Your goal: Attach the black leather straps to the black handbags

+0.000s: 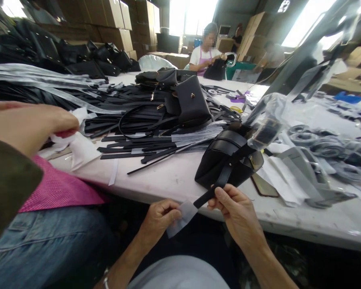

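My right hand [235, 213] pinches the free end of the black strap [220, 182], which runs up-right to the handbag [218, 154] on the desk [171, 178], while my left hand [159, 221], just beside, pinches a translucent slip [183, 216].

Black strap [219, 180], pale translucent slip [182, 218]

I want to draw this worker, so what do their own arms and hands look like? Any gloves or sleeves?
No gloves: the left hand and the right hand are bare, and so are both forearms, with no sleeves. A thin pale band sits on the left forearm; watch or bracelet, I cannot tell. The olive sleeve at the far left is another person's.
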`<state>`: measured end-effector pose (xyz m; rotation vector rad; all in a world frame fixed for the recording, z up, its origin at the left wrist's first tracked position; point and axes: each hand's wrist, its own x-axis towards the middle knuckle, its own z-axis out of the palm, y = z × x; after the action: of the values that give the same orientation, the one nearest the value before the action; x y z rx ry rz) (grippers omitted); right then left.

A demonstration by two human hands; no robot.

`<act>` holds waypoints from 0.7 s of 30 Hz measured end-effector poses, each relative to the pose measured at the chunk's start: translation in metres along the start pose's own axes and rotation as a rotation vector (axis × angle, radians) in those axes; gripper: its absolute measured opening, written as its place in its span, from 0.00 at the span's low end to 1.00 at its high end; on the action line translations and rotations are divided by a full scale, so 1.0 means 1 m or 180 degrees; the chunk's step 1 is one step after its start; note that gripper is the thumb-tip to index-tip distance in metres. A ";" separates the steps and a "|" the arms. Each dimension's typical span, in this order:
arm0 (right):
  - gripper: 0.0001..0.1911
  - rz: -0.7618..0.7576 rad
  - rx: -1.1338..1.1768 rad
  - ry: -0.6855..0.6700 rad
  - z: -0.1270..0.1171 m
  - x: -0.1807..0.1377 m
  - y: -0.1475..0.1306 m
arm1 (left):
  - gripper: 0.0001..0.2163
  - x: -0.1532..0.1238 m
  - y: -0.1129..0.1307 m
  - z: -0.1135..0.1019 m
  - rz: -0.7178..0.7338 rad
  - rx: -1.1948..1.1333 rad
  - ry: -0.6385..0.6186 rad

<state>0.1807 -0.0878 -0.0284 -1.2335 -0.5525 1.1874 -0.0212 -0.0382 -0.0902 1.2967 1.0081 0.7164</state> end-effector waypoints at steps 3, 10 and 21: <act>0.16 0.0005 -0.0110 -0.0053 -0.001 0.000 0.001 | 0.08 0.001 0.000 0.002 0.0141 0.0031 -0.0002; 0.15 -0.0008 -0.0276 -0.0170 -0.008 0.001 0.007 | 0.06 0.003 0.002 0.012 0.0433 0.0215 -0.0002; 0.13 -0.0123 -0.0065 -0.0191 -0.010 0.003 0.006 | 0.06 0.004 -0.017 0.008 0.1536 0.0335 0.0058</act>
<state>0.1881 -0.0899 -0.0373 -1.2026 -0.6318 1.1919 -0.0142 -0.0411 -0.1079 1.6522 0.7576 1.0507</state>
